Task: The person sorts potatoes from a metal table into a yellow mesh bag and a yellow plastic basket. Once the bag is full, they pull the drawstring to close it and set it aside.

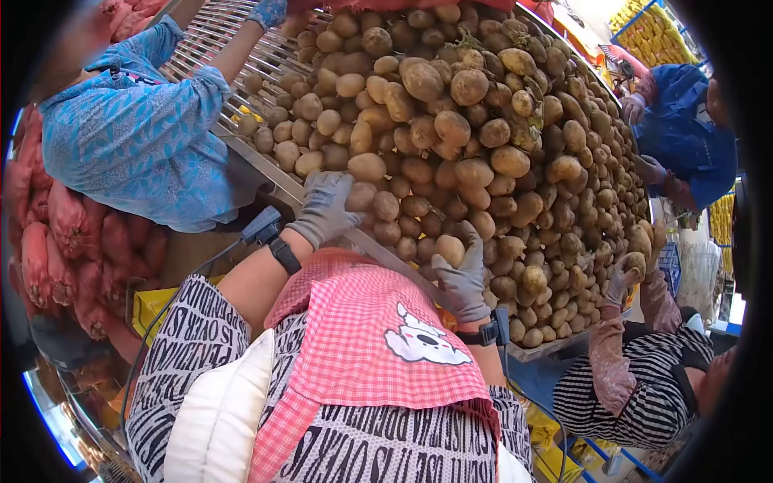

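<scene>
A large heap of brown potatoes (419, 171) covers the metal sorting table in front of me. My left hand (326, 208), in a grey glove, lies at the table's near edge against the potatoes, fingers extended and thumb apart, with nothing in its grasp. Further right, my right hand (465, 282), also gloved in grey, has its thumb and fingers around a small light potato (450, 251), just above the near rim (394, 266). The undersides of both hands are hidden.
A person in a blue patterned top (137, 145) works at left beside metal rollers (241, 40). Two more people, in a blue coat (684, 121) and a striped top (620, 390), stand at right. Red mesh sacks (80, 249) are piled at left; yellow sacks (656, 36) stand behind.
</scene>
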`<state>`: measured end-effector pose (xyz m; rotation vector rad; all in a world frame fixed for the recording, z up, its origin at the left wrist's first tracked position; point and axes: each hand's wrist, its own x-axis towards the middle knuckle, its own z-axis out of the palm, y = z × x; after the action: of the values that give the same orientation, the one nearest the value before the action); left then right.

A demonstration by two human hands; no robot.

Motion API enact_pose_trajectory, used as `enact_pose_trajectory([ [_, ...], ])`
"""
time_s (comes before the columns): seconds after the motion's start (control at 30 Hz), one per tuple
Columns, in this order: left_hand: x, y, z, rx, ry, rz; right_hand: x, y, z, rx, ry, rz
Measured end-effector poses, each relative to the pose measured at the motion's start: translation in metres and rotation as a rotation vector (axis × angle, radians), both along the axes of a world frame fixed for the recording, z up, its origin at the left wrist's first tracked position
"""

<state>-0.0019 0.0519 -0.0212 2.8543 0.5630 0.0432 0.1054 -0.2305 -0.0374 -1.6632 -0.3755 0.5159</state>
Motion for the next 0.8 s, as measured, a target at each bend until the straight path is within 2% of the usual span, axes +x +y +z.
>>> enact_pose_trajectory([
  [0.03,-0.001,0.002,0.003,0.001,-0.002,0.003,-0.002,-0.005,0.0,0.038,0.082,0.019],
  [0.1,0.0,0.014,0.017,-0.195,0.034,-0.003,0.0,-0.008,0.005,0.086,0.153,0.035],
  [0.13,0.0,0.02,0.017,-0.186,0.037,-0.006,0.001,-0.009,0.009,0.212,0.324,-0.001],
  [0.17,-0.003,0.024,0.014,-0.825,-0.133,0.066,0.0,-0.011,0.011,0.333,0.5,-0.031],
  [0.2,-0.007,0.029,0.013,-1.455,-0.32,0.144,0.001,-0.013,0.007,0.338,0.505,-0.021],
  [0.23,-0.01,0.034,0.013,-1.512,-0.389,0.028,0.003,-0.015,0.001,0.372,0.498,-0.015],
  [0.27,-0.01,0.031,0.022,-1.502,-0.399,0.036,0.005,-0.017,-0.004,0.407,0.49,-0.007],
  [0.33,-0.003,0.02,0.042,-2.272,-0.591,0.034,0.006,-0.018,-0.008,0.447,0.491,0.005],
  [0.37,0.001,0.02,0.038,-2.583,-0.578,0.159,0.006,-0.019,-0.007,0.498,0.529,0.0],
  [0.4,0.001,0.022,0.035,-2.581,-0.581,0.157,0.006,-0.019,-0.007,0.545,0.569,-0.007],
  [0.47,0.001,0.023,0.032,-2.766,-0.458,-0.003,0.007,-0.021,-0.004,0.53,0.586,-0.006],
  [0.6,-0.023,0.039,0.004,-2.653,-0.518,0.043,0.007,-0.021,-0.003,0.545,0.611,-0.019],
  [0.67,-0.035,0.049,0.008,-1.883,-0.605,0.315,0.008,-0.023,-0.005,0.56,0.614,-0.013],
  [0.7,-0.038,0.058,0.014,-1.723,-0.575,0.339,0.008,-0.023,-0.004,0.56,0.617,-0.016],
  [0.73,-0.036,0.064,0.015,-1.725,-0.576,0.34,0.008,-0.023,-0.005,0.558,0.619,-0.015],
  [0.8,-0.03,0.073,0.03,-1.118,-0.599,0.492,0.008,-0.023,-0.004,0.537,0.625,-0.021],
])
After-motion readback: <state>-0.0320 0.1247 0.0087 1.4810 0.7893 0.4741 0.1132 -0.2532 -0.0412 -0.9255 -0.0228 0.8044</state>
